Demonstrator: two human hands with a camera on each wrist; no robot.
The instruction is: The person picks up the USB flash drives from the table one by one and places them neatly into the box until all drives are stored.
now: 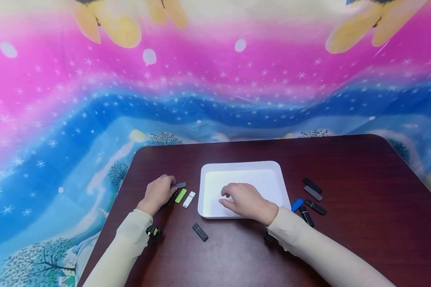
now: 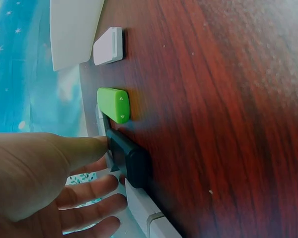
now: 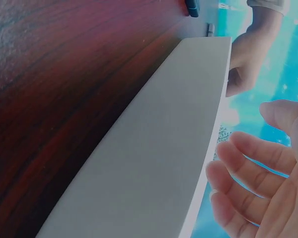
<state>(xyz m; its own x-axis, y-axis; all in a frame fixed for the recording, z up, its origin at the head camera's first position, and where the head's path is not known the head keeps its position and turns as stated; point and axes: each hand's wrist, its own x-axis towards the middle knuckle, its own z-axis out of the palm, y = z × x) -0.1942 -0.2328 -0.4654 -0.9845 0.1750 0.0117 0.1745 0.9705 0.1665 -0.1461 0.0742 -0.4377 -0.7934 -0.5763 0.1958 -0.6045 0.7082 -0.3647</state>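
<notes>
Over the left group of USB sticks, my left hand [image 1: 159, 194] pinches one end of a grey stick [image 1: 180, 185] between thumb and index finger. Its thumb [image 2: 87, 150] also lies against the black stick [image 2: 128, 157] in the left wrist view, while the other fingers are loosely spread. A green stick [image 1: 180, 195] and a white stick [image 1: 188, 199] lie to the right. My right hand [image 1: 249, 202] hovers over the white tray [image 1: 281, 179], empty, with relaxed, bent fingers held apart from the thumb [image 3: 283, 115].
A black stick [image 1: 200, 232] lies in front of the tray, left of centre. Right of the tray are a blue stick [image 1: 297, 205], a grey one [image 1: 313, 193] and several black ones [image 1: 315, 207]. A patterned cloth [image 1: 215, 79] hangs behind the dark table [image 1: 362, 179].
</notes>
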